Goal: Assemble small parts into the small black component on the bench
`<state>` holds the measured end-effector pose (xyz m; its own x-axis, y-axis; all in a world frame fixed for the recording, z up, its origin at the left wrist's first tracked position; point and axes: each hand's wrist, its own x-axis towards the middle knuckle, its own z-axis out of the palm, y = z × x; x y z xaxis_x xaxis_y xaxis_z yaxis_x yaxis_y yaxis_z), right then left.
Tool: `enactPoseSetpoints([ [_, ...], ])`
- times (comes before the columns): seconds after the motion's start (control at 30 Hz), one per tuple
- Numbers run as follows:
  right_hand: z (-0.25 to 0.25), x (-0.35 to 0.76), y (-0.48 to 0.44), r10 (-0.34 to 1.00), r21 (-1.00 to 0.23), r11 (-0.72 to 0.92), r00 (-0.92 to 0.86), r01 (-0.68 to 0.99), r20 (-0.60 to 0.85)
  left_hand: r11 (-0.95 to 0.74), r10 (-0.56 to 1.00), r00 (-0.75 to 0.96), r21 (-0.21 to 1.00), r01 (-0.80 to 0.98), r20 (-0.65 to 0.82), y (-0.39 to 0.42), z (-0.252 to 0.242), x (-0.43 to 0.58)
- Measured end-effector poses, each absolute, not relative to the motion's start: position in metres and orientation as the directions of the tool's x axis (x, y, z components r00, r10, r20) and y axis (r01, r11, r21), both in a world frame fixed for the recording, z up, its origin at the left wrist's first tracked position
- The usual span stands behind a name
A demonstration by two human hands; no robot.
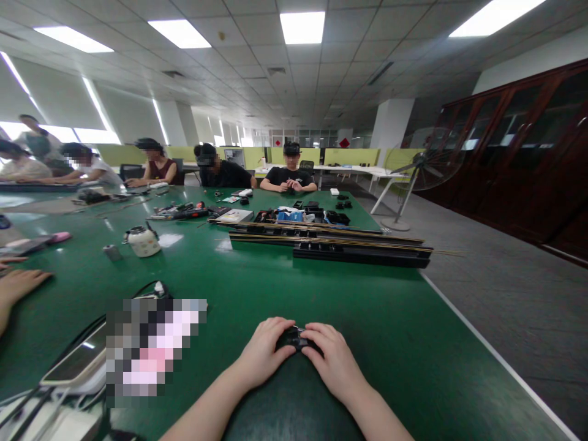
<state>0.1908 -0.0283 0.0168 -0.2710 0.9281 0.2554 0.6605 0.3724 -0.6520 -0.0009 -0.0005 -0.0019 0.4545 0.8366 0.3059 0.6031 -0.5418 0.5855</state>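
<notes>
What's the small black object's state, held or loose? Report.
Held: left hand and right hand grip the small black object between them.

Left hand (267,348) and right hand (334,356) close together, backs up, fingers bent in a grip, thumbs pointing inward. Bare left forearm (207,403) and right forearm (374,413) angle in from bottom edge, converging toward each other.

Open-plan office, w/ ceiling light panel (302,28) at 12, yellow-green partition (362,157) nr 1, wood-&-glass cabinets (523,144) approx. 2, window blinds (50,86) at 10, ppl (301,177) seated rnd big green table (243,285).
</notes>
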Motion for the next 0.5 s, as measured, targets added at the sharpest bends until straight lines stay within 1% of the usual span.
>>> enactPoseSetpoints([
  [0.27, 0.0149, 0.1907, -0.0282, 0.905, -0.612, 0.424, -0.307, 0.667, 0.293, -0.538, 0.839, 0.45, 0.589, 0.603, 0.305, -0.0018, 0.0, -0.0016],
  [0.5, 0.0166, 0.1893, -0.029, 0.917, -0.607, 0.398, -0.296, 0.688, 0.266, -0.538, 0.839, 0.453, 0.589, 0.603, 0.302, -0.0011, 0.0016, -0.0014],
])
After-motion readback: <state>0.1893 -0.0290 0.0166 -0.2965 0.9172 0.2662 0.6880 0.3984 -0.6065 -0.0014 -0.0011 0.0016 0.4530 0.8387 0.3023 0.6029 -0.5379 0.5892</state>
